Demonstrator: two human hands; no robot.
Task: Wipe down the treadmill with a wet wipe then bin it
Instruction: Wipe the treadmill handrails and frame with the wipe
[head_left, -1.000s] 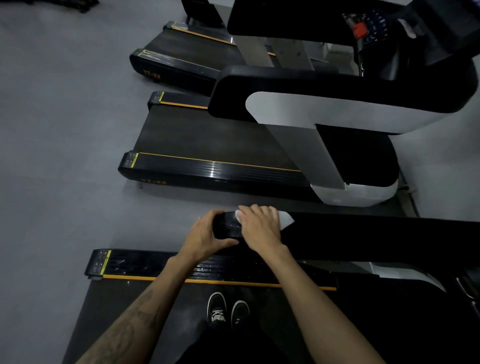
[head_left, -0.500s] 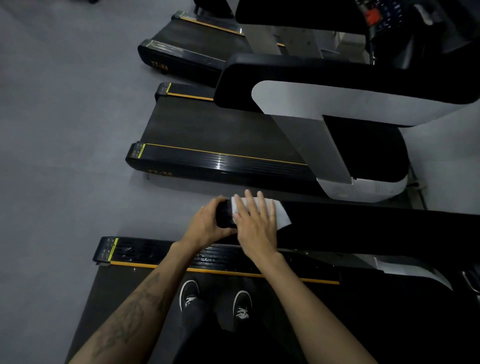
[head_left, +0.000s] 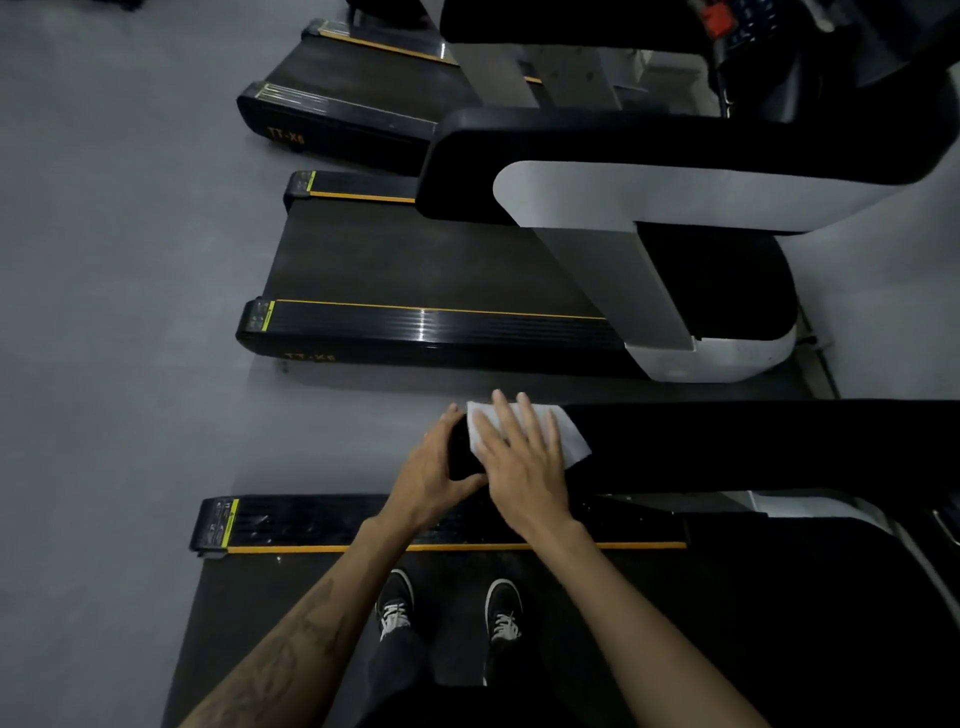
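Wiping is the step in hand, judging by how you stand on the near treadmill facing its black handrail. Left to right: your left hand curls round the rail's end cap, grasping it steady; just right of it, your right hand lies flat with fingers straight, pressing the white wet wipe onto the rail top. Next, I'd judge, slide the wipe rightward along the rail under even pressure; binning comes later, and no bin shows.

"TT-X6" in yellow on two neighbouring treadmills' side rails
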